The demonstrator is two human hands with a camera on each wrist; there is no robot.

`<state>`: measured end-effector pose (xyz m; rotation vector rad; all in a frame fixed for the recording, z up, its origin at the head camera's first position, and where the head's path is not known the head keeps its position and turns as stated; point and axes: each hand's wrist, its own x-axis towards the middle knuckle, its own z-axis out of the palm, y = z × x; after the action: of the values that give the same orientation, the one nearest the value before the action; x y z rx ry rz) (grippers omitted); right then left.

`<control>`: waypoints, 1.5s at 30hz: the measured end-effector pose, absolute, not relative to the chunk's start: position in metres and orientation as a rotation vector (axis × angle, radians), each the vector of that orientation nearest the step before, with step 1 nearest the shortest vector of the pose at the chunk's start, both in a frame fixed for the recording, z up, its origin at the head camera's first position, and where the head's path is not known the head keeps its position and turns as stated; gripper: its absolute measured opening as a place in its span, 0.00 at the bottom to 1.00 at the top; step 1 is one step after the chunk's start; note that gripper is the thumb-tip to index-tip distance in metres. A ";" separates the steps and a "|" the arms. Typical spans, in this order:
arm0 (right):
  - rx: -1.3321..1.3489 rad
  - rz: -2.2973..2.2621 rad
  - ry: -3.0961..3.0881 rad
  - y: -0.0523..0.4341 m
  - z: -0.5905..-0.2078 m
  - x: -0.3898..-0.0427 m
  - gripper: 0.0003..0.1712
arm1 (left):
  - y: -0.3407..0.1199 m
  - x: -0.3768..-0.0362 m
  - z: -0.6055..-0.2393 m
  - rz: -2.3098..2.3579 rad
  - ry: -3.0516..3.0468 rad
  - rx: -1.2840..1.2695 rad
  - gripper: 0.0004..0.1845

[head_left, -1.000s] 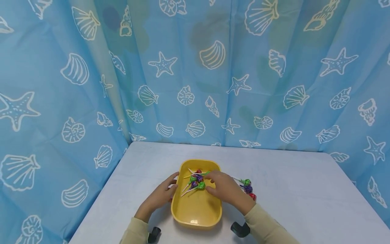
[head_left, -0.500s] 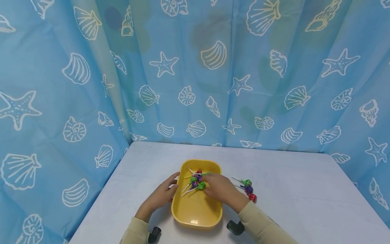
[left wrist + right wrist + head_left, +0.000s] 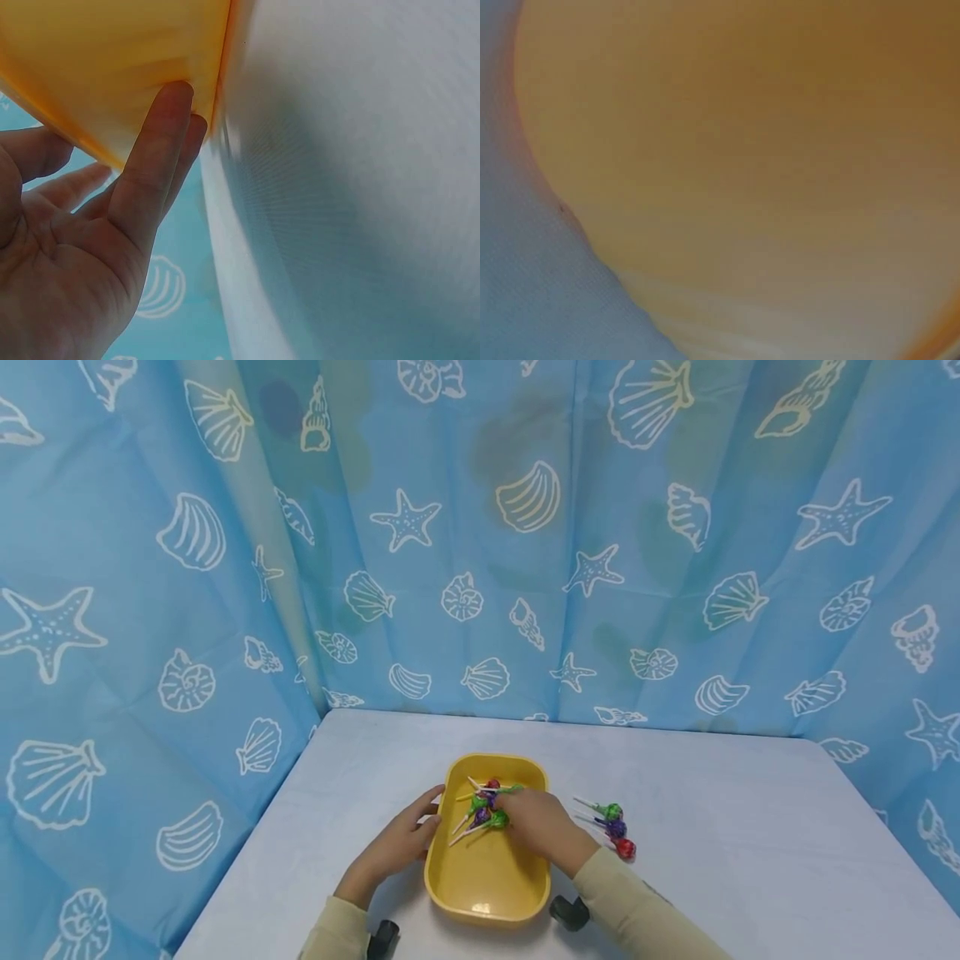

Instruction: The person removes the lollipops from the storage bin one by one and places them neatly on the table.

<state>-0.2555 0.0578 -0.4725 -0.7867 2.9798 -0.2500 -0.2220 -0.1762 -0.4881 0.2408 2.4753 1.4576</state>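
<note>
A yellow tray (image 3: 487, 893) sits near the table's front edge with several wrapped lollipops (image 3: 483, 802) piled at its far end. My left hand (image 3: 401, 842) rests against the tray's left outer wall; in the left wrist view its straight fingers (image 3: 161, 150) press flat on the yellow wall (image 3: 112, 60). My right hand (image 3: 538, 825) reaches into the tray from the right, fingertips at a green lollipop (image 3: 497, 818); whether they pinch it is hidden. The right wrist view shows only the blurred tray (image 3: 765, 150).
Three lollipops, green (image 3: 611, 811), purple (image 3: 617, 828) and red (image 3: 625, 849), lie in a row on the white table (image 3: 750, 860) right of the tray. Blue seashell curtains (image 3: 480, 543) close in the back and both sides.
My right hand has shifted slightly left, further over the tray, and stays at the green lollipop. The left hand and the tray have not moved.
</note>
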 end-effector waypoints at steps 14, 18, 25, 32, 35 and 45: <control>-0.759 -0.254 2.981 0.052 -0.480 -0.261 0.09 | -0.176 -0.223 -0.490 1.454 2.475 0.222 0.29; -0.742 -0.255 2.972 0.052 -0.480 -0.262 0.09 | -0.176 -0.222 -0.488 1.466 2.465 0.241 0.29; -0.697 -0.358 2.955 0.054 -0.478 -0.261 0.11 | -0.175 -0.222 -0.488 1.472 2.465 0.244 0.29; -0.737 -0.443 2.962 0.057 -0.474 -0.258 0.13 | -0.176 -0.221 -0.488 1.476 2.465 0.271 0.29; -0.759 -0.479 2.970 0.059 -0.472 -0.255 0.12 | -0.177 -0.221 -0.487 1.481 2.462 0.291 0.29; -0.763 -0.634 2.978 0.065 -0.466 -0.247 0.12 | -0.177 -0.221 -0.489 1.486 2.458 0.285 0.29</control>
<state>-0.2468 0.0652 -0.4656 -0.7630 2.9780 -0.6339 -0.2208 -0.1769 -0.4886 0.2850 2.4579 1.4861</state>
